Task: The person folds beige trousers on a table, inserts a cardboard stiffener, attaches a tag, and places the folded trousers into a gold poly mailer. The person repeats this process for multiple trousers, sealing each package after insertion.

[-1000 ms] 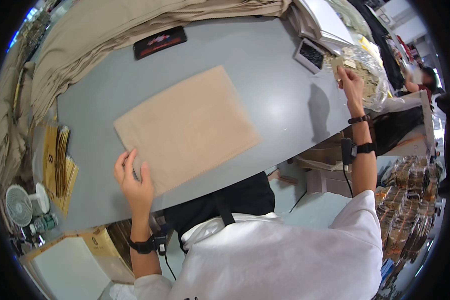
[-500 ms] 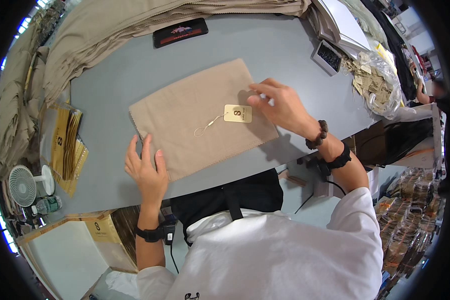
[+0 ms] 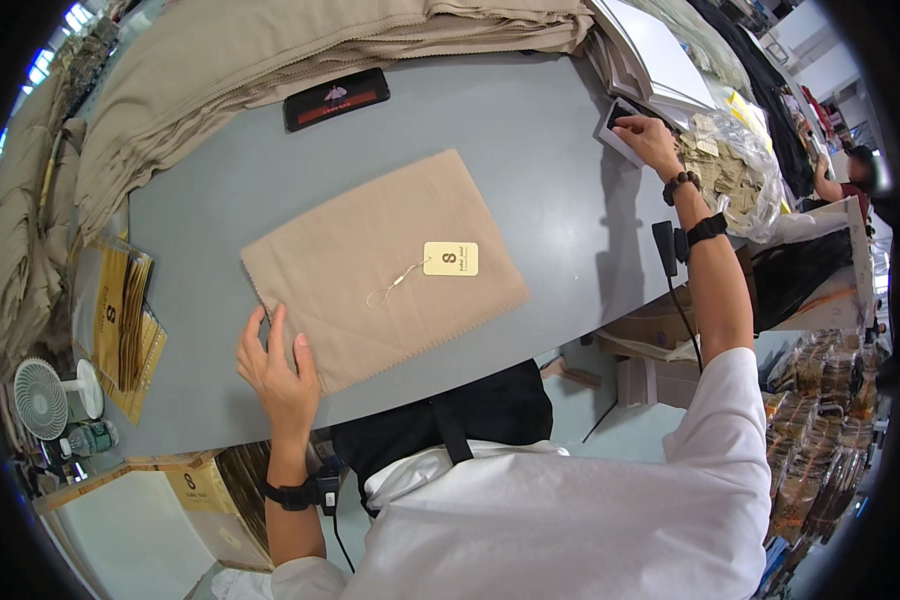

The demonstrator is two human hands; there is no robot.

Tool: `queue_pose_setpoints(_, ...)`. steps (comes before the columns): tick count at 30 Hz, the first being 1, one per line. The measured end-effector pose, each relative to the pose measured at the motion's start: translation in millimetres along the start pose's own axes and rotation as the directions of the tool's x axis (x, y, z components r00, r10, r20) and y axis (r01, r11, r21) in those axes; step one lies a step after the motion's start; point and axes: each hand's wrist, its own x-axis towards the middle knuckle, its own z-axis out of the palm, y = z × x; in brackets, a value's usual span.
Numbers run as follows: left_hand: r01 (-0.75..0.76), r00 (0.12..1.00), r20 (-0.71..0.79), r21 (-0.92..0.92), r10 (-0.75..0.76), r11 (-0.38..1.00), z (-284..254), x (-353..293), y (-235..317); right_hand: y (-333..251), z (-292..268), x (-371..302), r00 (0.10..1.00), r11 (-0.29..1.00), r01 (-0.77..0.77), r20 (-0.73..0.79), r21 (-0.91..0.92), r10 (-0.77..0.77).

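The left hand (image 3: 278, 362) lies flat with fingers spread on the near corner of a folded beige cloth (image 3: 385, 265), which lies on the grey table (image 3: 530, 140) with a cream hang tag (image 3: 451, 258) on top. The right hand (image 3: 649, 138) reaches far right, fingers curled on a small dark device (image 3: 622, 120) beside a clear bag of tags (image 3: 735, 175).

Pretty bright, even light overall, looks like it comes from overhead. The grey tabletop (image 3: 530, 150) gets a soft shadow under the outstretched right arm, nothing harsh. Blue-white glare blows out at the upper left rim. Heavy fisheye: straight edges bow, black vignette rings the frame. The centre is sharp; stuff near the rim goes smeared and soft.
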Motion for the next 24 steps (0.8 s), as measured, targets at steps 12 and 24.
queue_pose_setpoints(12,0.014,1.0,0.0,-0.035,-0.014,0.999,1,-1,-2,0,6,-7,0.978,0.99,-0.143,-0.154,-0.006,0.14)
queue_pose_setpoints(24,0.042,0.973,-0.209,-0.273,-0.102,0.961,-17,-3,8,-140,-1,-96,0.999,0.741,-0.047,0.023,0.67,0.042)
